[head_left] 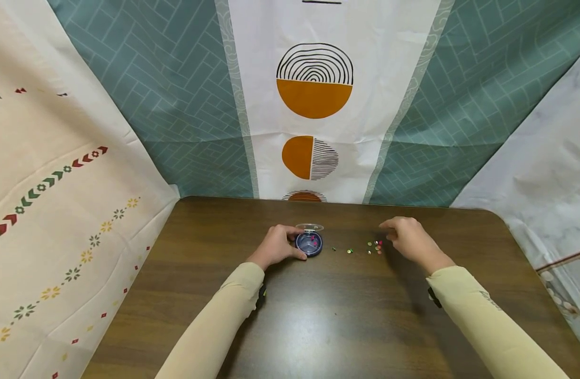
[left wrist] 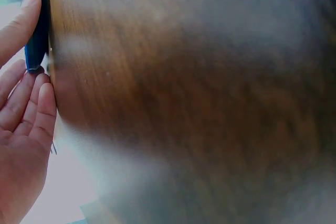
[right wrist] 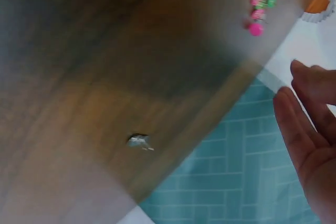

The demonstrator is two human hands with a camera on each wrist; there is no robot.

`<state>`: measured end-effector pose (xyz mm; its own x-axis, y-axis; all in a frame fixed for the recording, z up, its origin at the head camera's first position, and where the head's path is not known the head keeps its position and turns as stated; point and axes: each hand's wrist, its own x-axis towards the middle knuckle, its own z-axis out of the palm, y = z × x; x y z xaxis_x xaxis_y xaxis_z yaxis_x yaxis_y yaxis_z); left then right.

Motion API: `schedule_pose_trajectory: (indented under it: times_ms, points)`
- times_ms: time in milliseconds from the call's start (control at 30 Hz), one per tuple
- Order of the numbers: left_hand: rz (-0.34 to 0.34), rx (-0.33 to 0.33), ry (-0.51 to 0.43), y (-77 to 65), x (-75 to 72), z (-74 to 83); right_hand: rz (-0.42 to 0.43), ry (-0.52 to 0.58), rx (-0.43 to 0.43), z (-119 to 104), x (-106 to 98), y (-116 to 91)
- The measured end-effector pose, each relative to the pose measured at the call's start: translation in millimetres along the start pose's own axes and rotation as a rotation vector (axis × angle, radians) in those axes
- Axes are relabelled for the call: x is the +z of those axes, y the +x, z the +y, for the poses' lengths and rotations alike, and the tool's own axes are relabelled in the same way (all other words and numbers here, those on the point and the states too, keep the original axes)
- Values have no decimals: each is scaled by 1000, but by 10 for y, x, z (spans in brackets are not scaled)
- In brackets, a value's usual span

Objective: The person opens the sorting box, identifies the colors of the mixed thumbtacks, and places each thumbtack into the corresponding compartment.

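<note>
My left hand point(head_left: 280, 246) grips a small round blue case point(head_left: 309, 252) by its left side, thumb at the near edge and fingers at the far edge. Its clear lid point(head_left: 310, 227) stands raised at the back, and a few pink pieces lie inside. In the left wrist view, the blue case point(left wrist: 37, 32) appears edge-on between thumb and fingers. My right hand point(head_left: 410, 238) hovers above the table, just right of a cluster of tiny coloured pieces point(head_left: 378, 247). The right wrist view shows that hand point(right wrist: 315, 129) with extended fingers and nothing visible between them.
Small green and yellowish pieces point(head_left: 349, 251) lie between case and cluster. A silvery piece point(right wrist: 138, 140) with thin prongs lies on the wood in the right wrist view. The brown table point(head_left: 290, 337) meets hanging patterned cloth point(head_left: 200, 142) at its back edge.
</note>
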<state>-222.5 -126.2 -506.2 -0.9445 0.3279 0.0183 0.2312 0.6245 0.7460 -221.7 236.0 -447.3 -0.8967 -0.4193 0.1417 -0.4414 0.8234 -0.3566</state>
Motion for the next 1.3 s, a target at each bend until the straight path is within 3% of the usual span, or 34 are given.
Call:
schedule_pose_trajectory:
  times_ms: [100,600,933,1300]
  points:
    - [-1,-1,-4,-1,3,-4,-49,-11,-15,48,64,-19]
    - [-2,-2,-6,-17,2,5,-104,-24,-45,80,240,-33]
    - [-6,-13,-3,-11,-1,24,-94,-43,-88,81,281,-28]
    - [-14,11,-2,-1,-11,20,-111,-40,-52,113,301,-16]
